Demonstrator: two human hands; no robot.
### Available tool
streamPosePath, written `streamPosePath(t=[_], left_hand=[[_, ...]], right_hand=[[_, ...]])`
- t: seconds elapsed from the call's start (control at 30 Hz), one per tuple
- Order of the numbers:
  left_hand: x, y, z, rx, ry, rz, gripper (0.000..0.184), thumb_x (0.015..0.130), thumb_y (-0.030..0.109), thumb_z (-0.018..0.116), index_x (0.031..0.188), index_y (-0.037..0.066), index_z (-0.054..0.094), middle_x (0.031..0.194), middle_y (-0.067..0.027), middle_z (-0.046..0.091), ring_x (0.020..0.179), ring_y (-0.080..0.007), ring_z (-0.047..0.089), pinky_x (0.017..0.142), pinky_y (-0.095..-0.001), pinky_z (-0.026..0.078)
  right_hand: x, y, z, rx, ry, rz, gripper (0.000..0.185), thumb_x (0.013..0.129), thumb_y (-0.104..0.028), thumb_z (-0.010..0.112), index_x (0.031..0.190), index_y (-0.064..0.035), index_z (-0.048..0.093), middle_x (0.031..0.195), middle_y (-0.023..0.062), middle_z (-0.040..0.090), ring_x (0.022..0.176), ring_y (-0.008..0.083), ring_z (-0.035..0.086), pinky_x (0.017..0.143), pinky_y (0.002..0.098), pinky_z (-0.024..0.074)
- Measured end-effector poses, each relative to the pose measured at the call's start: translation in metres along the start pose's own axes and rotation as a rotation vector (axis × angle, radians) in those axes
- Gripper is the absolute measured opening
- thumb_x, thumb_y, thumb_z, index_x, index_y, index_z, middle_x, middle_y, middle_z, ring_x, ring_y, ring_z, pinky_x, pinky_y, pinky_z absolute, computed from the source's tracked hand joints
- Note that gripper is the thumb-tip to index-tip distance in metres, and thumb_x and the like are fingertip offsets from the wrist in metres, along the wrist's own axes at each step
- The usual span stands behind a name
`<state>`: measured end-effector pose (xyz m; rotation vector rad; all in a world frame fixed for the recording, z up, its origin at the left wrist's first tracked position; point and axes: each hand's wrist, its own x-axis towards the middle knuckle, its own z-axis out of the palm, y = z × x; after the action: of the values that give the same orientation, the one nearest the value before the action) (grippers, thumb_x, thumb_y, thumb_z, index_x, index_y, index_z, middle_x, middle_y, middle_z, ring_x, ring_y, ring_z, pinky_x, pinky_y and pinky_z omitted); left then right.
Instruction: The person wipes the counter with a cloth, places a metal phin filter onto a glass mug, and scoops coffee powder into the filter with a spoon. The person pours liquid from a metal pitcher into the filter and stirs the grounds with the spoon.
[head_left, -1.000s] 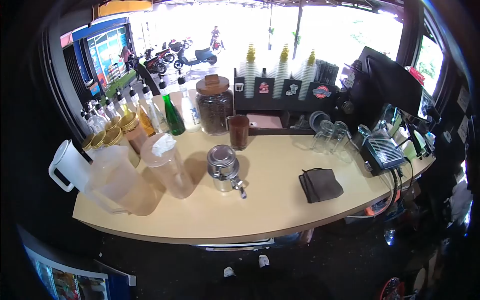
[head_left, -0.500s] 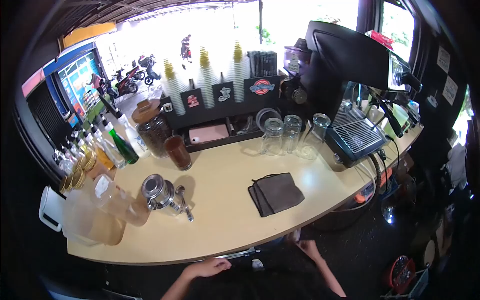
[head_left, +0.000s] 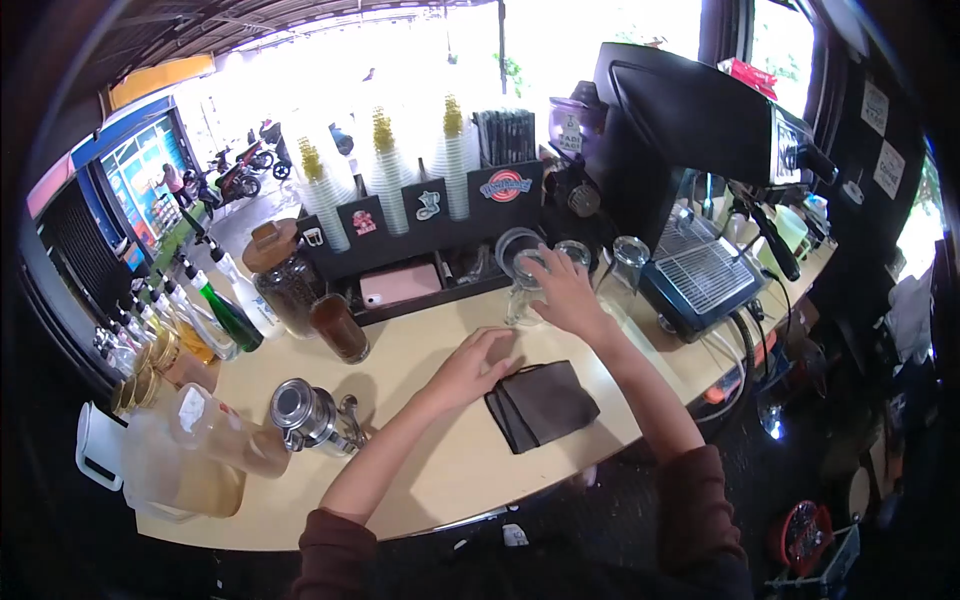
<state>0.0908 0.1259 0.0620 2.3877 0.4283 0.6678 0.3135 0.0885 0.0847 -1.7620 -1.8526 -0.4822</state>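
Note:
My right hand (head_left: 568, 292) is over the counter at the front of an upturned clear glass (head_left: 521, 304), partly covering it. Its fingers are spread; whether they touch the glass I cannot tell. Two more clear glasses stand beside it, a middle glass (head_left: 573, 252) partly behind my hand and a right-hand glass (head_left: 627, 262). My left hand (head_left: 470, 368) hovers above the counter with thumb and fingers apart and nothing in it. Just right of it lies a folded dark cloth (head_left: 550, 402).
The wooden counter (head_left: 430, 490) holds a steel lidded pot (head_left: 305, 412) with a spoon, a glass of brown drink (head_left: 340, 330), a jar of coffee beans (head_left: 285, 285) and plastic pitchers (head_left: 185, 470). An espresso machine (head_left: 690, 140) stands right; cup stacks (head_left: 385, 185) stand behind.
Both hands have risen from below the counter's front edge and reached forward over it, the right to the glasses, the left beside the cloth. The view has shifted slightly.

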Motion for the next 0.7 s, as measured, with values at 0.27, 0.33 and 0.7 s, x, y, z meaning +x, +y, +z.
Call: streamPosePath(t=[0.27, 0.33, 0.7], left_hand=[[-0.015, -0.007, -0.010, -0.085, 0.007, -0.015, 0.036, 0.088, 0.021, 0.060, 0.120, 0.006, 0.051, 0.122, -0.0139, 0.052, 0.117, -0.0279, 0.049, 0.099, -0.0374, 0.038], [-0.021, 0.000, -0.013, -0.179, 0.037, -0.112, 0.038, 0.089, 0.022, 0.059, 0.122, 0.006, 0.051, 0.123, -0.0121, 0.053, 0.118, -0.0248, 0.049, 0.098, -0.0373, 0.039], [-0.044, 0.024, -0.017, -1.285, 0.085, -0.536, 0.057, 0.096, 0.047, 0.039, 0.132, 0.003, 0.036, 0.125, -0.0130, 0.050, 0.123, -0.0233, 0.045, 0.099, -0.0407, 0.041]], right_hand=[[0.042, 0.002, -0.002, -0.097, -0.321, 0.007, 0.073, 0.059, -0.013, 0.076, 0.127, -0.0180, 0.049, 0.113, 0.0125, 0.049, 0.116, 0.0298, 0.048, 0.104, 0.0692, 0.0114], [0.037, -0.006, -0.006, -0.024, -0.315, 0.024, 0.069, 0.057, -0.011, 0.076, 0.121, -0.0153, 0.051, 0.110, 0.0122, 0.046, 0.113, 0.0308, 0.050, 0.103, 0.0665, 0.0170], [-0.021, -0.103, -0.051, 0.378, 0.137, -0.079, 0.060, 0.060, -0.006, 0.077, 0.113, -0.0099, 0.050, 0.111, 0.0166, 0.040, 0.100, 0.0359, 0.050, 0.082, 0.0413, 0.0451]])
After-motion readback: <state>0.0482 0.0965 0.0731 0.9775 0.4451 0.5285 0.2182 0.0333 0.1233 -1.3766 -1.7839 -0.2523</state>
